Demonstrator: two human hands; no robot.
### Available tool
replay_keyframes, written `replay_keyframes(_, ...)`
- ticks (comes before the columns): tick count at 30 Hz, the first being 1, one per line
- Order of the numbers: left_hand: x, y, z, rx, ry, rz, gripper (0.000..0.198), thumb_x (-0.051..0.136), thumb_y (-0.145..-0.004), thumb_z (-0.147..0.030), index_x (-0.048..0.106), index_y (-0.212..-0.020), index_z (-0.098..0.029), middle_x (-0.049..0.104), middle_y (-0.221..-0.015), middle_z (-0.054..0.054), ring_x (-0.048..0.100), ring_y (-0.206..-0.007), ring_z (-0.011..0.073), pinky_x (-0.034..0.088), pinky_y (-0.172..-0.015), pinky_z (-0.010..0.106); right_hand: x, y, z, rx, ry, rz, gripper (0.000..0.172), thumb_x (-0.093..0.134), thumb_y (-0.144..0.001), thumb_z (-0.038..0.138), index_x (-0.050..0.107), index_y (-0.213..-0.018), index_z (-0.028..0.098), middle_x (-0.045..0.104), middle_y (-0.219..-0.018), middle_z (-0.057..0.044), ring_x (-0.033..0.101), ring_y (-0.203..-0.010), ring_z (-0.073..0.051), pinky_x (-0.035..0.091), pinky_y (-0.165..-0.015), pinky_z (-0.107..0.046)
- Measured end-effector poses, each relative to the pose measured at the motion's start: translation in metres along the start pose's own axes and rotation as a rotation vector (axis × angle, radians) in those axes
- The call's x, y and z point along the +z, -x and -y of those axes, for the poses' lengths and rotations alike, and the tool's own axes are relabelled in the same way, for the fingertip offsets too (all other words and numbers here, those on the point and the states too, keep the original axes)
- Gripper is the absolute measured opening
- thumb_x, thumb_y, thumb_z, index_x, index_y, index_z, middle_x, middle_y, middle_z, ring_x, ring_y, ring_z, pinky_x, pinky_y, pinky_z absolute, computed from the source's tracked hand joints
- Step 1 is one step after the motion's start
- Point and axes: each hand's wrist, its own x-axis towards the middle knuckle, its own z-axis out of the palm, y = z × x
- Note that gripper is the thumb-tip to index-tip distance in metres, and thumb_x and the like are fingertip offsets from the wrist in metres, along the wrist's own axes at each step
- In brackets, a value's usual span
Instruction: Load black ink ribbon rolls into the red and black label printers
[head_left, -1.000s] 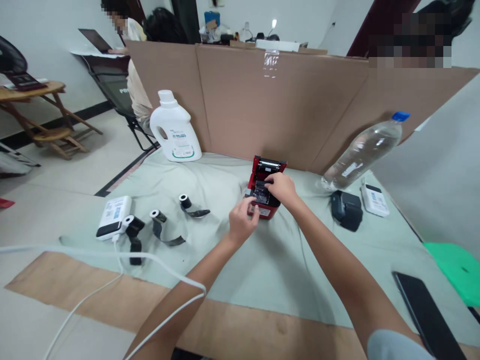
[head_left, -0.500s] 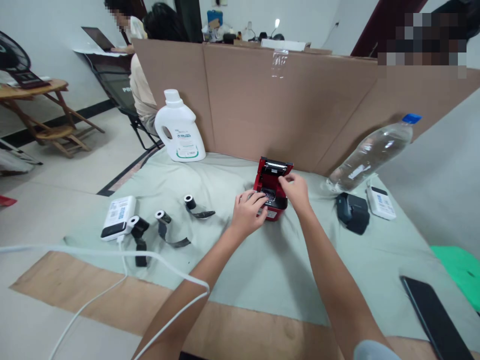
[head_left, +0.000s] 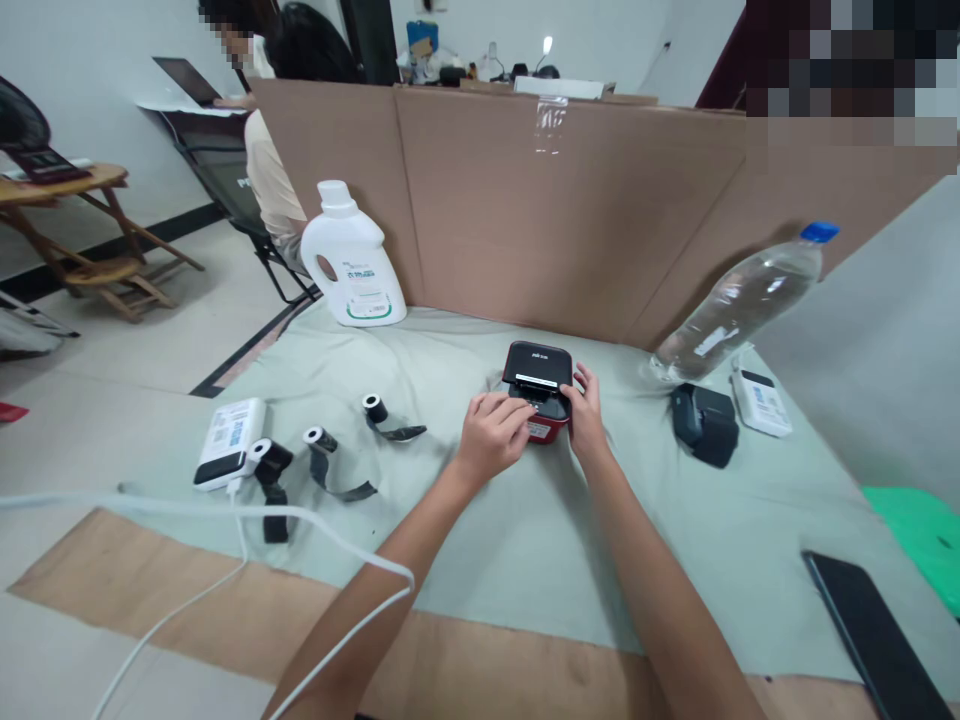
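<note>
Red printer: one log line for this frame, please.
red printer: lid down | left hand: fingers on front | right hand: against side

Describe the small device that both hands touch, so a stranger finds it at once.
Start at the cardboard wall behind the green cloth. Before its middle, between the left hand and the right hand, sits the small printer. Unlike the black device and the white device to its right, it has a red body under a black lid.

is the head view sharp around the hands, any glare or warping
Head view: left hand, right hand and red printer are sharp; light is soft and even, shadows faint, no glare on the cloth; the wide lens stretches the forearms near the bottom edge.
</note>
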Motion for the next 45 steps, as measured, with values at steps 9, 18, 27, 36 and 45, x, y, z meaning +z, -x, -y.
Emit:
replay_keyframes(9, -0.006, -0.010, 0.015, -0.205, 0.043, 0.106, 0.048, 0.048, -0.099, -0.031, 0.049, -0.145, -0.018, 0.064, -0.138, 0.011, 0.053, -0.125, 0.0266, 0.037, -0.105, 0.039, 0.010, -0.001, 0.008, 0.125, -0.245, 0.011, 0.069, 0.052, -0.078, 0.038, 0.044, -0.145, 0.028, 0.053, -0.148, -0.008, 0.057, -0.129, -0.023, 0.052, -0.102, -0.039)
replay_keyframes(18, 0.005, -0.013, 0.018, -0.297, 0.116, 0.051, 0.046, 0.046, -0.093, -0.021, 0.053, -0.139, -0.020, 0.068, -0.130, 0.009, 0.060, -0.112, 0.0247, 0.041, -0.098, 0.038, 0.008, 0.003, 0.014, 0.122, -0.276, 0.048, 0.069, 0.054, -0.076, 0.034, 0.046, -0.145, 0.029, 0.053, -0.149, -0.006, 0.054, -0.133, -0.023, 0.050, -0.107, -0.039)
replay_keyframes(27, 0.001, -0.013, 0.021, -0.245, 0.110, 0.051, 0.049, 0.047, -0.094, -0.025, 0.049, -0.143, -0.018, 0.063, -0.140, 0.011, 0.056, -0.119, 0.0260, 0.040, -0.102, 0.040, 0.015, 0.009, 0.003, 0.132, -0.292, 0.004, 0.059, 0.046, -0.089, 0.051, 0.044, -0.143, 0.027, 0.054, -0.146, -0.009, 0.056, -0.129, -0.022, 0.050, -0.105, -0.043)
replay_keyframes(36, 0.000, -0.015, 0.020, -0.340, 0.166, 0.082, 0.056, 0.051, -0.089, -0.023, 0.046, -0.145, -0.021, 0.067, -0.134, 0.010, 0.059, -0.110, 0.0259, 0.041, -0.098, 0.040, 0.009, 0.002, 0.001, 0.132, -0.235, 0.028, 0.065, 0.048, -0.080, 0.036, 0.045, -0.143, 0.026, 0.053, -0.148, -0.008, 0.055, -0.131, -0.024, 0.050, -0.105, -0.041)
replay_keyframes(45, 0.009, -0.016, 0.022, -0.374, 0.226, 0.062, 0.056, 0.050, -0.085, -0.019, 0.049, -0.141, -0.021, 0.068, -0.131, 0.009, 0.063, -0.112, 0.0250, 0.041, -0.098, 0.039, 0.008, 0.002, 0.002, 0.113, -0.270, -0.009, 0.064, 0.052, -0.075, 0.032, 0.052, -0.139, 0.023, 0.055, -0.145, -0.010, 0.053, -0.134, -0.026, 0.046, -0.109, -0.041)
